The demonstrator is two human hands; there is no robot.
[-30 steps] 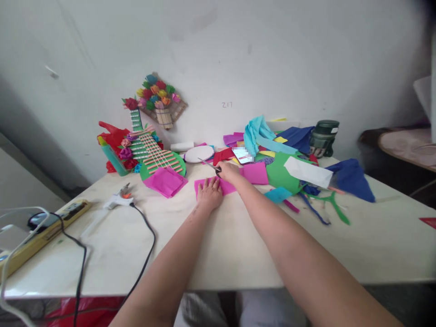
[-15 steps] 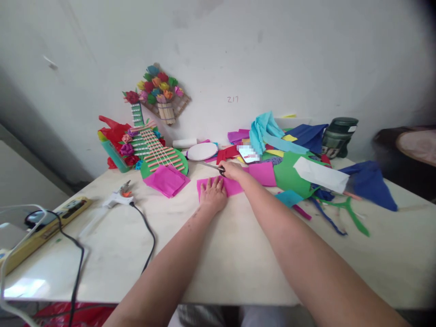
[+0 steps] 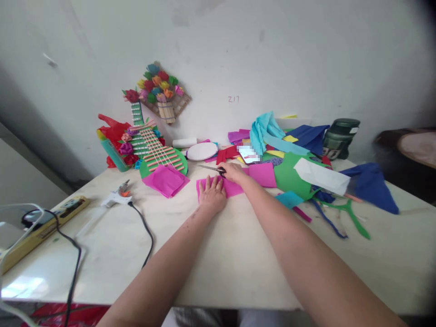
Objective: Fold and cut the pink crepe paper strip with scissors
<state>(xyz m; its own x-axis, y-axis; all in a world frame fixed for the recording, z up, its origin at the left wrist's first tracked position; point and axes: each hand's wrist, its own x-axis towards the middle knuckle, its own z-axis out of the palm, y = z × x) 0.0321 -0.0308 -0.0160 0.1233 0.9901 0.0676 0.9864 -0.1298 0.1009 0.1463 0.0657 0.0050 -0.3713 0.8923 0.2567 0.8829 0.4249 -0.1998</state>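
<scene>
Left hand flat on pink paper on the worktop; right hand holding scissors near its far edge.
The left fingers are spread; the right ones curl around the handles. The paper looks light, soft and easily creased, likely best held flat by an edge.

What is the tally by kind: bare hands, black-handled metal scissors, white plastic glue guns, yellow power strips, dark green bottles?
Left hand and right hand: 2
Scissors: 1
Glue gun: 1
Power strip: 1
Dark green bottle: 1
Total: 6
</scene>
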